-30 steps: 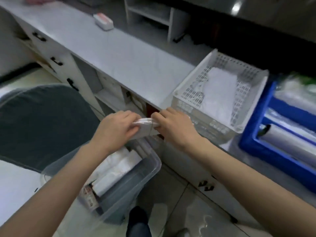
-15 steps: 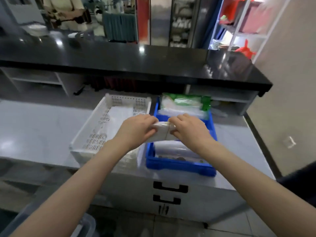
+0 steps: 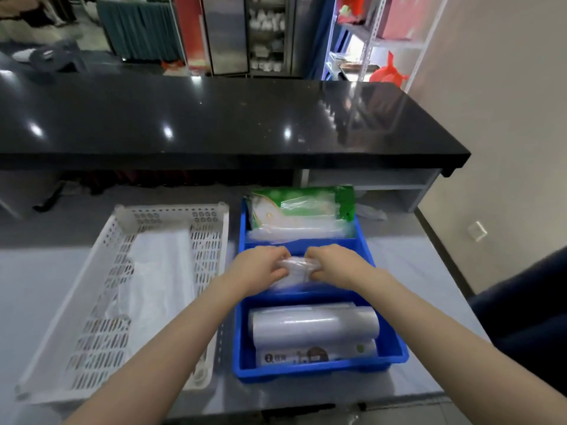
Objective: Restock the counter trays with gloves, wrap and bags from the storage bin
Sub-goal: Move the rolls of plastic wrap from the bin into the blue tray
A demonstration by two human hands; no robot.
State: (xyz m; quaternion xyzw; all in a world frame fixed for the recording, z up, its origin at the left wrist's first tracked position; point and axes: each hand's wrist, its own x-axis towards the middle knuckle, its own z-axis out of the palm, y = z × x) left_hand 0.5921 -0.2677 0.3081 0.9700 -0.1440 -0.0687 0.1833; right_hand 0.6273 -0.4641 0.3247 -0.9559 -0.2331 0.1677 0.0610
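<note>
Left hand point(image 3: 259, 268) and right hand point(image 3: 336, 265) closed on opposite ends of clear plastic packet point(image 3: 296, 268), over middle compartment of blue tray point(image 3: 395, 348) (on bench point(image 3: 46, 271)). Wrap roll point(image 3: 314, 326) in near compartment; white tray point(image 3: 92, 296) just beside, left.

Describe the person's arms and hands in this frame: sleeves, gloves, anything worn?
Both forearms are bare as far up as the frame shows, with no sleeve edge in view. The left hand and right hand wear no gloves. No watch, bracelet or ring can be seen on the visible sides of the wrists and fingers, and there are no markings or bandages.
</note>
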